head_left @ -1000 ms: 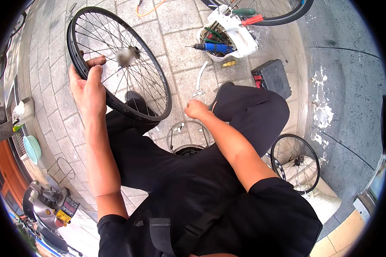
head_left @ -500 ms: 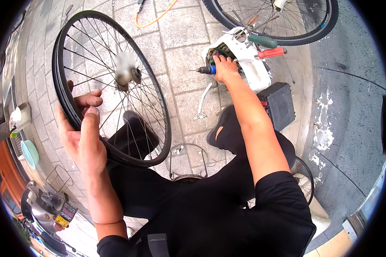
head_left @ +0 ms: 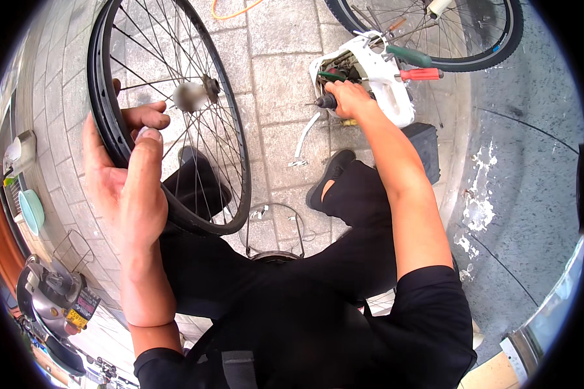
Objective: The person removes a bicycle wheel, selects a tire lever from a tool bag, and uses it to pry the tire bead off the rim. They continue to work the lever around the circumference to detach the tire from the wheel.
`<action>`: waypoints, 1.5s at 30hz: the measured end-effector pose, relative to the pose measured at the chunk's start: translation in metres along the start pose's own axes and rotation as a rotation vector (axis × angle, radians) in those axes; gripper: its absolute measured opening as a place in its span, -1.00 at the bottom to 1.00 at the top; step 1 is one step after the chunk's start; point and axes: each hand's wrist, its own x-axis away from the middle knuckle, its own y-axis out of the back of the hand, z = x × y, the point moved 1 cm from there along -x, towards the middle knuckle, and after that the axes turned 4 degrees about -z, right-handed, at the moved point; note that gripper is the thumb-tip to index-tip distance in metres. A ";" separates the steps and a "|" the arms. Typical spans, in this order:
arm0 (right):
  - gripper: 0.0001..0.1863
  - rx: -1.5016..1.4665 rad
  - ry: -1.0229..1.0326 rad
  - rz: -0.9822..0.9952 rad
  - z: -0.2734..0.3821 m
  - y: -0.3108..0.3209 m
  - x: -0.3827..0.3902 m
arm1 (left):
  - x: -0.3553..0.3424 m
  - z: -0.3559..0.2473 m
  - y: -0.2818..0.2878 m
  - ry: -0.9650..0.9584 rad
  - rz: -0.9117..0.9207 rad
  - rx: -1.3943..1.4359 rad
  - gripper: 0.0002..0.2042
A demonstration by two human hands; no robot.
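Note:
My left hand (head_left: 133,188) grips the rim of a black bicycle wheel (head_left: 243,139), thumb and fingers wrapped round its left side. The wheel has no tyre and stands tilted over my left leg, its spokes and hub (head_left: 189,97) facing up. My right hand (head_left: 349,100) is closed round a small drill-like driver (head_left: 326,101) with a black chuck and a thin bit pointing left. It is at the near left edge of a white cut-open plastic container (head_left: 396,104) full of tools. A red-handled screwdriver (head_left: 422,74) and a green handle (head_left: 409,56) stick out of it.
Another bicycle wheel, with a tyre (head_left: 514,39), lies at the far right. A black case (head_left: 425,146) sits behind my right forearm. A white strip (head_left: 305,137) lies on the paving, and a thin hoop (head_left: 302,227) between my legs. A green basin (head_left: 31,212) stands at left.
My right hand has closed round the driver and covers its blue part, shown before. The wheel in my left hand has tilted slightly, and the whole view has shifted.

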 end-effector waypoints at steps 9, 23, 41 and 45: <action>-0.42 0.161 0.108 0.018 0.022 -0.012 0.043 | 0.001 0.007 0.008 0.005 0.012 0.038 -0.47; -0.65 0.273 0.168 -0.090 0.022 -0.033 0.039 | -0.001 0.004 0.009 -0.031 -0.001 0.021 -0.49; -0.66 0.373 0.436 -0.178 0.034 -0.030 0.071 | 0.001 0.000 0.009 0.020 -0.018 -0.033 -0.44; -0.66 0.397 0.472 -0.250 0.049 -0.024 0.077 | 0.001 -0.004 0.006 0.045 -0.034 -0.059 -0.44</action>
